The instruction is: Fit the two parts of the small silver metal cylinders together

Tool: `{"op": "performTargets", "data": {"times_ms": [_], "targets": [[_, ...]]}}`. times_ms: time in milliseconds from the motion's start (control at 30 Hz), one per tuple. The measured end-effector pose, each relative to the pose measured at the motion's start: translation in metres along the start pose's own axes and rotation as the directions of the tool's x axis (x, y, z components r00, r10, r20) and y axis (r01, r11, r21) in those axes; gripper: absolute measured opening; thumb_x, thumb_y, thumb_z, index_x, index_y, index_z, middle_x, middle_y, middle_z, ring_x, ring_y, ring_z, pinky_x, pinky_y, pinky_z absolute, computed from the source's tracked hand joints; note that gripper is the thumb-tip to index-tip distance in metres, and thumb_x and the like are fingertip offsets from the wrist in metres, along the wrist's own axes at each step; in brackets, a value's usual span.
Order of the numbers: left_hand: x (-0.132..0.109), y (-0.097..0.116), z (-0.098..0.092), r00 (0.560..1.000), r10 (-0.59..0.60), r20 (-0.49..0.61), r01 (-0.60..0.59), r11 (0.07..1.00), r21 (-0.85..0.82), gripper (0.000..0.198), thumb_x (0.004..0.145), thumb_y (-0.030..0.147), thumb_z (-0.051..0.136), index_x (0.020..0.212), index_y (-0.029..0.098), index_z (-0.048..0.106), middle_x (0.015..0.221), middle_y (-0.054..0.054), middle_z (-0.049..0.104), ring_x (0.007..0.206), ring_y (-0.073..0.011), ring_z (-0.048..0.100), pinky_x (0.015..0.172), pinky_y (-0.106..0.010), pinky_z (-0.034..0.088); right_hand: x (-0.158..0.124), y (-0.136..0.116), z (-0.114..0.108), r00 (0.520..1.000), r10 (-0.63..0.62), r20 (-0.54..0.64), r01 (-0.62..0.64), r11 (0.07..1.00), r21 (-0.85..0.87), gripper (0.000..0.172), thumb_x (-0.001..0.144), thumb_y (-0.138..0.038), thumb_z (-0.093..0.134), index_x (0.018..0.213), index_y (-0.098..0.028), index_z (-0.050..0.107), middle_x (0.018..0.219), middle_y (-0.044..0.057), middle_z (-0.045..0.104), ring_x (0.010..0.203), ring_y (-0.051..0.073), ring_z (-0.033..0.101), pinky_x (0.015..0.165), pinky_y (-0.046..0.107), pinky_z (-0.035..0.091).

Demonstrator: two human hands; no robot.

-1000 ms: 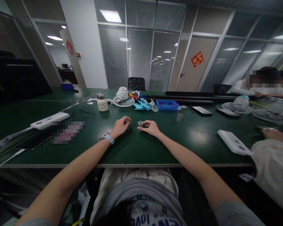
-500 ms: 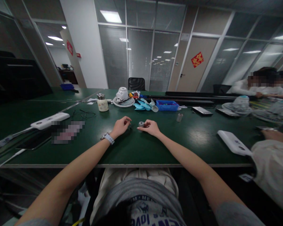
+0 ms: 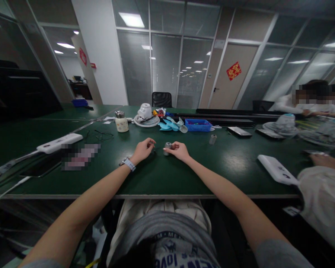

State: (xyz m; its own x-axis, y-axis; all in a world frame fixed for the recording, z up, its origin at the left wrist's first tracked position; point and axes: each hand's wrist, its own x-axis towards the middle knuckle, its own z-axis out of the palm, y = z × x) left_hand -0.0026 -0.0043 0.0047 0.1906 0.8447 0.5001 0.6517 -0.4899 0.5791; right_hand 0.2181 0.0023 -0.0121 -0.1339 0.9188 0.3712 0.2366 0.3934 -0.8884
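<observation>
A small grey metal cylinder (image 3: 166, 150), with a dark hole at its top, stands about upright at the middle of the green table. My right hand (image 3: 180, 151) grips it from the right between thumb and fingers. To the left of it, a short gap away, my left hand (image 3: 143, 149) rests with curled fingers. A tiny dark bit shows under those fingertips, too small to name. A second grey metal cylinder (image 3: 212, 139) stands apart, farther back on the right.
Behind my hands are a cream flask (image 3: 121, 123), a white fan part on a grille (image 3: 146, 120), light-blue fan blades (image 3: 170, 124) and a blue tray (image 3: 198, 125). White power strips (image 3: 60, 143) lie left and right. A co-worker's sleeve (image 3: 321, 186) is at the right edge.
The metal cylinder in my right hand has shifted and turned slightly, its top now a little higher and farther right. My left hand has stayed in place.
</observation>
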Motion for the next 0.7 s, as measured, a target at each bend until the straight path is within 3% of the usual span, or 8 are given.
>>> {"op": "performTargets", "data": {"times_ms": [200,433,567,700], "targets": [[0.0,0.001,0.0,1.0,0.002,-0.001,-0.002,1.0,-0.004,0.02,0.084,0.02,0.05,0.099,0.019,0.061,0.086,-0.004,0.073,0.08,-0.019,0.068,0.076,-0.031,0.051,0.002,0.002,0.0,0.998,0.067,0.002,-0.066,0.994,0.084,0.044,0.052,-0.05,0.082,0.071,-0.018,0.06,0.072,0.003,0.069,0.068,0.018,0.067,0.06,0.027,0.051],[0.0,0.002,-0.001,1.0,-0.011,0.0,0.011,1.0,0.003,0.02,0.083,0.021,0.051,0.099,0.02,0.062,0.085,-0.003,0.073,0.08,-0.0182,0.068,0.075,-0.029,0.051,0.004,0.0,-0.009,0.997,-0.047,-0.055,0.039,0.988,-0.148,0.046,0.054,-0.055,0.08,0.073,-0.017,0.062,0.068,0.003,0.068,0.063,0.017,0.065,0.058,0.027,0.051],[0.0,0.001,-0.001,1.0,-0.016,0.0,0.016,1.0,0.008,0.02,0.083,0.021,0.05,0.1,0.02,0.062,0.086,-0.003,0.073,0.079,-0.018,0.068,0.075,-0.03,0.05,0.011,-0.003,-0.036,0.973,-0.129,-0.191,0.061,0.944,-0.324,0.046,0.059,-0.058,0.076,0.078,-0.017,0.066,0.072,0.005,0.07,0.064,0.018,0.065,0.06,0.028,0.05],[0.0,-0.001,0.0,1.0,-0.012,0.001,0.012,1.0,0.004,0.02,0.084,0.022,0.05,0.101,0.021,0.062,0.086,-0.003,0.073,0.079,-0.0177,0.068,0.075,-0.03,0.051,0.016,0.005,-0.087,0.899,-0.175,-0.401,-0.06,0.859,-0.508,0.044,0.064,-0.053,0.074,0.091,-0.018,0.07,0.081,0.007,0.074,0.075,0.021,0.069,0.069,0.029,0.05]]}}
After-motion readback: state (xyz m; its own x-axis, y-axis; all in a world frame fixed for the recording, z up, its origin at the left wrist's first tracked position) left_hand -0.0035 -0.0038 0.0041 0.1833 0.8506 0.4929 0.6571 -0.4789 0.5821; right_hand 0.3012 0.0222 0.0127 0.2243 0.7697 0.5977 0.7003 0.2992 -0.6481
